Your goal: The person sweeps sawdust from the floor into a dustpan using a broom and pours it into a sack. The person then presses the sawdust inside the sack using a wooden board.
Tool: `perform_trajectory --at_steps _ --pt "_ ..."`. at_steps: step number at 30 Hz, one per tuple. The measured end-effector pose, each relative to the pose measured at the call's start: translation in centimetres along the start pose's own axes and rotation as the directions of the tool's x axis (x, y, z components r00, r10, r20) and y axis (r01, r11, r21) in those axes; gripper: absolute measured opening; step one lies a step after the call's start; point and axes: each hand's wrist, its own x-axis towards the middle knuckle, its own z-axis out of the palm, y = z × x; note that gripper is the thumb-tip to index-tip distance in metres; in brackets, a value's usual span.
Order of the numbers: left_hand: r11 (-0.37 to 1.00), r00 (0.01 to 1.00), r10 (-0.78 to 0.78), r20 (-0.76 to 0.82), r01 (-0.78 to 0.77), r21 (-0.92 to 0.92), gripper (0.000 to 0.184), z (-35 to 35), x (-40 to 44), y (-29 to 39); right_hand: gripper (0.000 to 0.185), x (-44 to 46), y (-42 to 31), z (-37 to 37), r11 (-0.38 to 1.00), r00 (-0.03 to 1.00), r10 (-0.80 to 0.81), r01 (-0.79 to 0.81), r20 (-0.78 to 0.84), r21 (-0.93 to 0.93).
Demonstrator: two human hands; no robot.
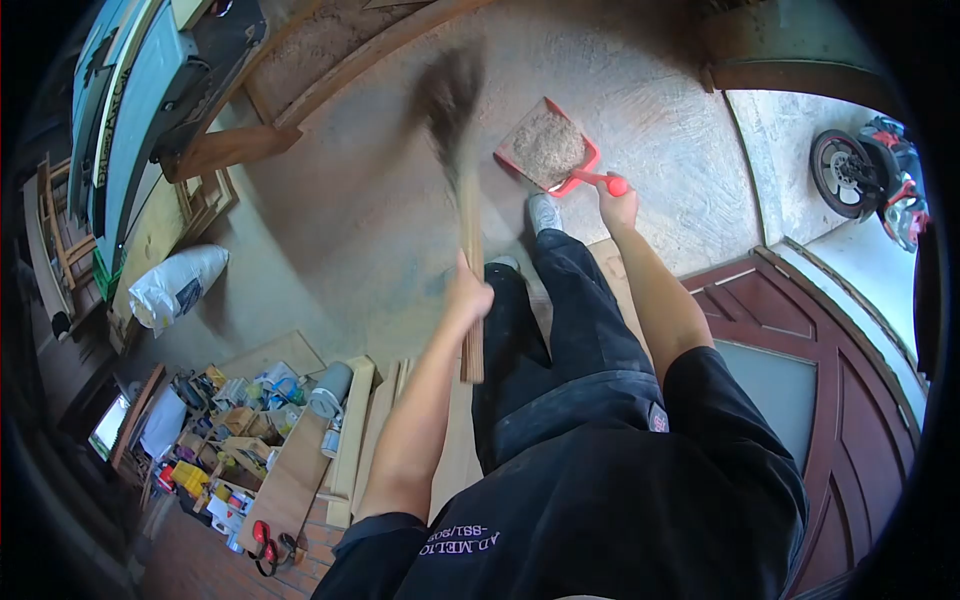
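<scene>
My left hand [468, 291] is wrapped round the bundled stick handle of a broom [471, 225]. The broom's dark bristles, blurred, point away from me above the floor, to the left of a red dustpan [592, 160]. Whether the bristles touch the floor I cannot tell. The fingers of my right hand [618, 204] are closed on the dustpan's red handle. A heap of pale, greyish debris [548, 148] fills much of the pan, which is just beyond my shoe [545, 213].
A white sack [178, 288] and leaning boards stand at the left. Wood planks [378, 425] and cluttered supplies [265, 400] are at the lower left. A dark red panelled door [845, 400] is at the right, with a motorcycle [865, 175] beyond.
</scene>
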Motion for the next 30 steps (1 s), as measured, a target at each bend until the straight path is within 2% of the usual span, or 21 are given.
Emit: perform_trajectory --at_steps 1,3,5,8,9,11,15,17,19,21,23,25,27,29,30 --pt "1.0 0.997 0.009 0.082 -0.008 -0.008 0.09 1.1 -1.5 -1.2 0.039 0.4 0.2 -0.2 1.0 1.0 0.009 -0.009 0.0 0.005" --pt "0.986 0.979 0.157 0.132 -0.148 -0.077 0.092 3.6 -4.6 -4.9 0.039 1.5 0.3 -0.6 0.999 0.999 0.039 -0.039 0.002 -0.007" --pt "0.993 0.936 0.103 0.337 -0.114 0.014 0.092 0.8 -9.1 -3.2 0.039 1.9 -0.3 -1.2 1.0 0.999 0.024 -0.024 0.023 0.015" --pt "0.99 0.924 0.043 0.381 -0.091 0.109 0.092 -2.2 -14.4 -1.9 0.038 2.3 0.3 -1.7 0.999 0.998 0.02 -0.021 0.054 0.029" --pt "0.989 0.923 0.043 0.382 -0.094 0.117 0.092 -2.3 -15.7 -2.9 0.038 2.4 1.0 -1.9 0.999 0.997 0.027 -0.029 0.069 0.024" --pt "0.988 0.965 0.152 0.214 -0.142 -0.064 0.09 -2.9 -17.6 -5.1 0.037 2.1 2.5 -2.2 0.999 0.999 0.014 -0.016 0.05 0.047" --pt "0.996 0.987 0.084 0.136 -0.085 -0.002 0.09 -7.4 -19.1 -4.8 0.039 1.6 3.4 -4.0 0.997 0.998 -0.018 0.014 0.064 0.071" --pt "0.953 0.987 -0.098 0.127 0.13 -0.273 0.088 -8.1 -18.4 -5.5 0.037 1.9 3.3 -5.4 0.998 0.995 -0.04 0.036 0.091 0.044" --pt "0.937 0.994 -0.082 0.078 0.103 -0.332 0.085 -7.3 -16.5 -7.1 0.035 2.6 3.2 -6.7 0.998 0.991 -0.063 0.061 0.121 0.019" --pt "0.887 0.989 -0.097 -0.112 0.035 -0.461 0.077 -5.9 -13.7 -8.3 0.033 3.7 3.3 -7.8 0.993 0.972 -0.1 0.112 0.214 -0.041" --pt "0.841 0.968 -0.222 -0.117 0.13 -0.525 0.066 -4.7 -10.6 -6.7 0.032 4.9 3.1 -8.3 0.985 0.952 -0.148 0.167 0.268 -0.047" --pt "0.77 0.952 -0.289 -0.101 0.169 -0.615 0.042 -2.8 -6.9 -5.3 0.034 6.0 2.5 -8.6 0.953 0.92 -0.195 0.26 0.34 -0.158" --pt "0.663 0.934 -0.355 -0.047 0.217 -0.716 0.035 -0.2 -4.0 -3.5 0.035 7.2 2.4 -8.7 0.949 0.913 -0.203 0.272 0.354 -0.157" --pt "0.6 0.931 -0.344 0.125 0.32 -0.733 0.035 2.2 -4.2 -0.5 0.035 7.8 2.2 -8.6 0.955 0.904 -0.18 0.256 0.388 -0.152" --pt "0.584 0.925 -0.327 0.193 0.359 -0.728 0.044 3.6 -5.3 1.0 0.035 8.2 2.2 -8.4 0.953 0.902 -0.18 0.258 0.393 -0.156"
